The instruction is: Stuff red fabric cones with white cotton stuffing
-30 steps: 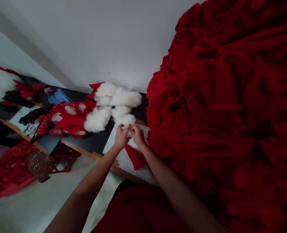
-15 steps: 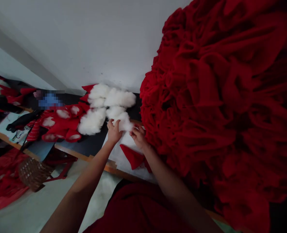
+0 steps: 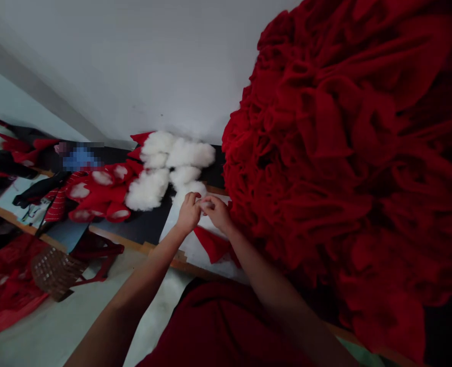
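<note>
Two hands met at a small white tuft above a red cloth cone.
The right hand (image 3: 218,213) had its fingers curled, seemingly pinching the tuft (image 3: 207,204); the left hand (image 3: 188,214) was bent with its fingertips beside it, though whether they gripped could not be told. The tuft, near the white stuffing (image 3: 189,153), looked feather-light, soft and easily torn, best taken in a loose pinch; its long axis was too small to read. The cone (image 3: 212,245) lay on a white sheet (image 3: 191,251), narrow end toward the left hand, long axis slanting to its wide end by the right forearm. It seemed light and limp, best held at that wide end.
</note>
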Demonstrator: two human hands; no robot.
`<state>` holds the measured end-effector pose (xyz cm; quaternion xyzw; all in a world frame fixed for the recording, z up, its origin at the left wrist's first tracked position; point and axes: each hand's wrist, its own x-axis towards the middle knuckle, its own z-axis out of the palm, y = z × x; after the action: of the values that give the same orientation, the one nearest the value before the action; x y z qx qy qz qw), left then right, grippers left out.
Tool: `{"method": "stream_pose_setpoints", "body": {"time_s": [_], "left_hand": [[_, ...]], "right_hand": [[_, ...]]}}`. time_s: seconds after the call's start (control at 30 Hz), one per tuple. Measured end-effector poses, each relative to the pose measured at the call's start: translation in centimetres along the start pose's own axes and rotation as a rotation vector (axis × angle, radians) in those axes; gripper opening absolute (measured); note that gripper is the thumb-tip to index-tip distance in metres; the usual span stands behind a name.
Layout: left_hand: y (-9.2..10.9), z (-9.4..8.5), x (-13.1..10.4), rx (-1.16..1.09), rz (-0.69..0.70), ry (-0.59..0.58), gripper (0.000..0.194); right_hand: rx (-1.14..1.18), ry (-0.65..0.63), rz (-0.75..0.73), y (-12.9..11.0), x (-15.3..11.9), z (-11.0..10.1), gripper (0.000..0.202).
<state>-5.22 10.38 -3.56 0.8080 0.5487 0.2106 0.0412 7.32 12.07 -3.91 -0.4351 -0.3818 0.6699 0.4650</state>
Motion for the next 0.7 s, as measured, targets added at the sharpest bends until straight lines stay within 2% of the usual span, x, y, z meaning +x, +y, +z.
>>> {"method": "stream_pose_setpoints", "body": {"time_s": [0.1,0.17,0.27,0.33,0.37,0.4,0.43,0.47,0.53,0.57,0.63,0.7], "left_hand": [[-1.0,0.1,0.9,-0.002,0.019,-0.068,0.02],[-2.6,-0.1,2.1,0.017,-0.081,-0.089,0.021],[-5.3,-1.2,4.0,0.066,-0.307,-0.015,0.025],[-6.0,-2.4,4.6,0.066,-0.411,0.078,0.067],[-5.6,-3.1,4.5,0.051,-0.43,0.126,0.087],[-4.8,-3.6,3.9,0.029,-0.427,0.169,0.099],[-3.6,-4.0,2.9,0.003,-0.404,0.204,0.1],[-2.0,-4.1,1.5,-0.023,-0.38,0.23,0.093],[1.9,-3.3,-2.2,-0.096,-0.352,0.204,0.066],[3.8,-2.3,-4.3,-0.145,-0.329,0.147,0.057],[6.8,0.5,-8.2,-0.231,-0.273,-0.027,0.056],[8.3,3.4,-10.8,-0.233,-0.29,-0.09,0.055]], "right_hand": [[0.057,0.089,0.025,-0.1,0.0,0.4,0.013],[0.135,0.102,0.043,-0.4,-0.4,0.5,0.017],[0.274,0.089,0.087,-1.0,-1.7,0.0,0.024],[0.305,0.082,0.144,-1.0,-3.1,-0.8,0.028],[0.31,0.088,0.179,-0.8,-3.8,-1.2,0.03],[0.321,0.098,0.214,-0.5,-4.5,-1.7,0.032],[0.337,0.108,0.244,-0.3,-5.1,-2.2,0.035],[0.355,0.116,0.267,0.0,-5.7,-2.6,0.037],[0.387,0.123,0.287,0.6,-6.5,-3.2,0.038],[0.394,0.123,0.29,0.8,-6.8,-3.4,0.037],[0.399,0.134,0.29,1.1,-7.0,-3.4,0.036],[0.397,0.151,0.287,1.3,-6.9,-3.3,0.034]]}}
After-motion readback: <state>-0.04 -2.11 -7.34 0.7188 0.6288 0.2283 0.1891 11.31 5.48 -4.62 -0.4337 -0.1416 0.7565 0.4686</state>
